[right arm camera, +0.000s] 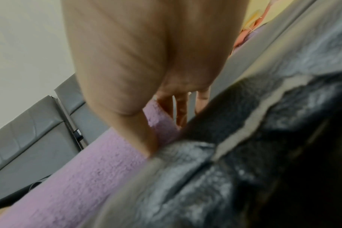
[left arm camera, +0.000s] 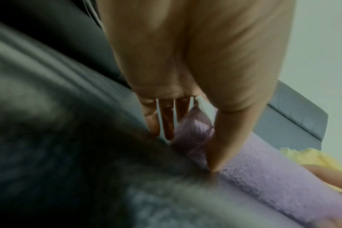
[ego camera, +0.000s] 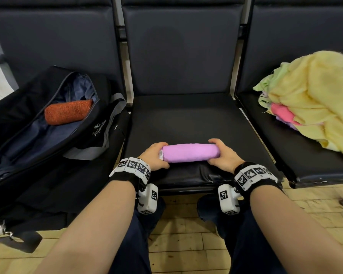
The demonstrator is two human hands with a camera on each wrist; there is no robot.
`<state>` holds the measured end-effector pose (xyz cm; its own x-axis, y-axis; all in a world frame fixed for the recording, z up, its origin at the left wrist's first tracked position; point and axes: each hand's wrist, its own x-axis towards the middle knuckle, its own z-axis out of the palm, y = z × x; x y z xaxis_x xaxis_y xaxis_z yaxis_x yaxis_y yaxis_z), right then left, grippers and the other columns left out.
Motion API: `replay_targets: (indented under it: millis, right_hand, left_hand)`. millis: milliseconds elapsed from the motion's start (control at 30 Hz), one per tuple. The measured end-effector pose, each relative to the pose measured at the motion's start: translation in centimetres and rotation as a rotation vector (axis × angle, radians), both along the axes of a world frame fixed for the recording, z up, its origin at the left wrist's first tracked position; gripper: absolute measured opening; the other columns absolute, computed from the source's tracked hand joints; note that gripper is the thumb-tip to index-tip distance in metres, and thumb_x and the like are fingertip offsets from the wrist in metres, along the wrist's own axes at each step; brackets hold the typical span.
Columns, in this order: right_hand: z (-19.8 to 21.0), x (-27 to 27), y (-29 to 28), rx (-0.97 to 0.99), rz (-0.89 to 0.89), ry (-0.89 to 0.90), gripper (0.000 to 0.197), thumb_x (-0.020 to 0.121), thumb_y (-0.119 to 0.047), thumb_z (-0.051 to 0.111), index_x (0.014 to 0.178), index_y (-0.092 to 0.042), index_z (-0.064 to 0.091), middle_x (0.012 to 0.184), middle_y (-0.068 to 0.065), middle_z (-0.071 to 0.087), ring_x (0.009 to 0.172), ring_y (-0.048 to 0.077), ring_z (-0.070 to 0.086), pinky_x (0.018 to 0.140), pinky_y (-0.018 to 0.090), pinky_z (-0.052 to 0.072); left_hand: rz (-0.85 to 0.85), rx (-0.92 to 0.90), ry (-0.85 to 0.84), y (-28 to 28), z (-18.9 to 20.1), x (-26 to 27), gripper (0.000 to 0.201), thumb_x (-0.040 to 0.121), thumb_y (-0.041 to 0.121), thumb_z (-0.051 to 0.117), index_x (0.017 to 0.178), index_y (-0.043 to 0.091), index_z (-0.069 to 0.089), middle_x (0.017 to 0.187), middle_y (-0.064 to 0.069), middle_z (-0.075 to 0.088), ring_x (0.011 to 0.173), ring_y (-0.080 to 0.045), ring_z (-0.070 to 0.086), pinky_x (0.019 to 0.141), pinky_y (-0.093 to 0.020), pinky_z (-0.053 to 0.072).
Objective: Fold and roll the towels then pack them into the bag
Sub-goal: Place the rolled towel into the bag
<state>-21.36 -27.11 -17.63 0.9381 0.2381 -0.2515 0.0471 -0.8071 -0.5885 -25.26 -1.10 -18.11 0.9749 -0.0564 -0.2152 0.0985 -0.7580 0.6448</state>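
**A:** What is in hand at this moment?

**B:** A pink towel roll (ego camera: 190, 153) lies crosswise on the front edge of the middle black seat (ego camera: 186, 119). The left hand (ego camera: 154, 157) cups its left end and the right hand (ego camera: 224, 157) cups its right end — fingers curled over the far side, thumbs on the near side, clamped on the roll.

**A:** And the bag?

**B:** An open black duffel bag (ego camera: 18, 107) sits on the seat to the left, with an orange towel roll (ego camera: 67, 112) already inside. A loose towel pile (ego camera: 313, 99), mostly yellow, waits on the seat to the right.

**A:** How should this step go?

**B:** The roll looks finished, so I judge the next move is carrying it to the bag. Keep steady pressure on both ends so the outer flap — I cannot tell where it lies — does not spring loose. Lift it level, swing left, and lay it beside the orange roll, parallel to it, releasing only once it rests on the lining.
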Motion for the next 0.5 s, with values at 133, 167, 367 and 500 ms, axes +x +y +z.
replay_targets:
  millis: [133,167,367,500]
  right_hand:
    - [-0.4,0.2,-0.1,0.083,-0.039,-0.007,0.078,0.082,-0.024,0.068,0.145,-0.03,0.022,0.132,0.014,0.049,0.123,0.037,0.046,0.107,0.043,0.036]
    - [-0.3,0.1,-0.1,0.122,-0.045,-0.017,0.076,0.086,-0.024,0.067,0.146,-0.026,0.021,0.133,0.014,0.049,0.123,0.035,0.047,0.107,0.04,0.036]
    - [-0.3,0.4,0.0,0.262,-0.049,-0.085,0.052,0.094,-0.028,0.059,0.14,-0.011,0.04,0.13,0.008,0.057,0.119,0.025,0.054,0.101,0.032,0.04]
    - [-0.2,0.4,0.2,0.449,-0.085,-0.037,0.043,0.091,-0.007,0.063,0.131,-0.008,0.048,0.084,0.012,0.067,0.06,0.017,0.062,0.06,0.025,0.052]
  left_hand:
    - [0.093,0.056,0.015,0.3,-0.4,0.3,0.077,0.069,0.03,0.074,0.138,0.024,0.039,0.126,-0.01,0.05,0.116,-0.028,0.051,0.101,-0.04,0.043]
    - [0.147,0.05,0.012,0.3,-0.3,0.3,0.077,0.069,0.034,0.072,0.138,0.023,0.038,0.12,-0.011,0.052,0.111,-0.028,0.054,0.099,-0.041,0.045]
    - [0.245,-0.311,-0.046,0.3,0.7,0.0,0.032,0.091,0.016,0.061,0.116,0.008,0.043,0.069,-0.005,0.058,0.047,-0.011,0.055,0.043,-0.017,0.044]
    - [0.247,-0.635,0.065,-0.3,2.0,-0.6,0.026,0.092,-0.01,0.049,0.109,0.009,0.042,0.07,-0.014,0.057,0.046,-0.012,0.059,0.048,-0.024,0.054]
